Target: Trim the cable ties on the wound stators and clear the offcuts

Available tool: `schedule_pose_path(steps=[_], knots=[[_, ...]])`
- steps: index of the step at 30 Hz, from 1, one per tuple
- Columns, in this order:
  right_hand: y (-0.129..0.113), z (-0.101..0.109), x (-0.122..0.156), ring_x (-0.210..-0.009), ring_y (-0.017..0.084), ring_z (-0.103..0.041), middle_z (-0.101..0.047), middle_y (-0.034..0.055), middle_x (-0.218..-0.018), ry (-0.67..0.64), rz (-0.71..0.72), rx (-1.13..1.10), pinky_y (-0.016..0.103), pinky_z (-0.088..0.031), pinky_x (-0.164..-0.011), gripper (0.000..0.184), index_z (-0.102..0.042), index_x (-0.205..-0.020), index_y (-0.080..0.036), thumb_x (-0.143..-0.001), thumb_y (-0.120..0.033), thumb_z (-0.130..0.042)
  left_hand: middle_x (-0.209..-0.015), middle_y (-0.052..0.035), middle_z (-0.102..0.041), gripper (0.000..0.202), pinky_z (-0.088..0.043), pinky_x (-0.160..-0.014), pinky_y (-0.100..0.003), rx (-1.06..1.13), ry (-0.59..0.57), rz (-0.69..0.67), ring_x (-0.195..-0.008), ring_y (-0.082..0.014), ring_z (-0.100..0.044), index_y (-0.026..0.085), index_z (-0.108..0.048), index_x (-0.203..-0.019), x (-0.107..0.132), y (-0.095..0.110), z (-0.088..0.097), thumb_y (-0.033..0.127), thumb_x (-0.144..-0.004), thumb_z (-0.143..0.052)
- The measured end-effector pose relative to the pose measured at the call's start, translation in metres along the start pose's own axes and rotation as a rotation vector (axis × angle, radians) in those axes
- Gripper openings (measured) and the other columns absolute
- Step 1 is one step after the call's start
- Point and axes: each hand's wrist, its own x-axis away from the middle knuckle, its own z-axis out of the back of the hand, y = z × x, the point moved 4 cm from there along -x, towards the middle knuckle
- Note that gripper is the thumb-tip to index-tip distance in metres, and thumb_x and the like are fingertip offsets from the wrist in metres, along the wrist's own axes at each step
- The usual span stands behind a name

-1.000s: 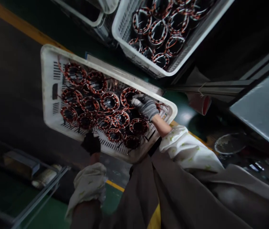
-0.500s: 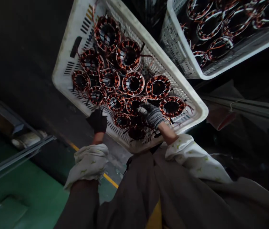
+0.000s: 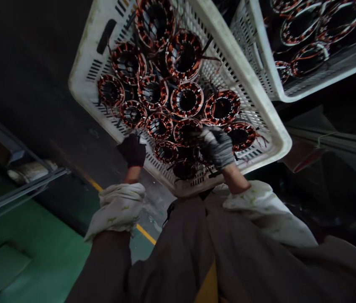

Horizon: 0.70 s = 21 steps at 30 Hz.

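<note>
Green factory floor (image 3: 29,235): copper-wound motor stators (image 3: 187,100) lie side by side in a white perforated plastic crate (image 3: 77,82). The black-gloved left hand (image 3: 131,150) closes on the crate's near edge, apparently steadying it; the grey-gloved right hand (image 3: 216,147) rests on one stator (image 3: 186,131), grip unclear.

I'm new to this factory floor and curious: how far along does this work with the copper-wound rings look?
Looking done: the far white crate is packed with copper-wound stators. In hand: the grey-gloved right hand is on a stator in the near white crate, and the black-gloved left hand is at that crate's edge. Left: the near crate holds many other stators.
</note>
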Motion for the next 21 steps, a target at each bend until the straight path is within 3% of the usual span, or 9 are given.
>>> schedule_pose_path(steps=[3,7,9,14,21], knots=[[-0.009,-0.016,0.024,-0.097,0.026,-0.08,-0.085,0.0104,-0.109,-0.025,0.022,-0.07,0.047,-0.068,-0.099,0.04,-0.073,-0.113,-0.025,-0.104,-0.062,-0.062,-0.136,-0.0272,-0.074,0.047,-0.036,-0.11,-0.052,0.028,-0.031,-0.024,-0.128,-0.0387,-0.065,0.007,-0.066,-0.14,0.003,0.002,0.002,0.039,-0.117,-0.041],[-0.005,-0.073,0.045,-0.101,0.026,-0.082,-0.087,0.0074,-0.11,-0.358,-0.088,0.076,0.045,-0.069,-0.101,0.029,-0.08,-0.116,-0.024,-0.098,-0.046,-0.076,-0.133,-0.0255,-0.075,0.048,-0.033,-0.107,-0.048,0.073,-0.058,-0.047,-0.123,-0.034,-0.064,0.006,-0.065,-0.138,0.007,0.005,0.007,0.044,-0.119,-0.042],[0.003,-0.089,0.044,-0.107,0.027,-0.082,-0.088,0.0078,-0.115,-0.426,-0.136,0.274,0.045,-0.067,-0.106,0.025,-0.082,-0.119,-0.024,-0.098,-0.037,-0.076,-0.132,-0.0257,-0.075,0.048,-0.034,-0.106,-0.047,0.089,-0.055,-0.058,-0.122,-0.0337,-0.065,0.007,-0.067,-0.137,0.008,0.006,0.009,0.045,-0.12,-0.043],[0.011,-0.088,0.029,-0.114,0.033,-0.082,-0.088,0.0107,-0.123,-0.456,-0.11,0.67,0.045,-0.065,-0.107,0.033,-0.085,-0.13,-0.024,-0.102,-0.038,-0.075,-0.131,-0.022,-0.077,0.042,-0.035,-0.107,-0.046,0.157,-0.007,-0.084,-0.125,-0.0348,-0.067,0.011,-0.071,-0.135,0.011,0.006,0.007,0.042,-0.118,-0.049],[0.006,-0.087,0.029,-0.119,0.033,-0.08,-0.086,0.0084,-0.132,-0.537,-0.091,0.817,0.046,-0.063,-0.108,0.039,-0.086,-0.137,-0.028,-0.103,-0.047,-0.076,-0.126,-0.0235,-0.08,0.04,-0.034,-0.105,-0.046,0.235,0.014,-0.134,-0.122,-0.0305,-0.068,0.005,-0.072,-0.133,0.016,0.007,0.01,0.038,-0.119,-0.053]])
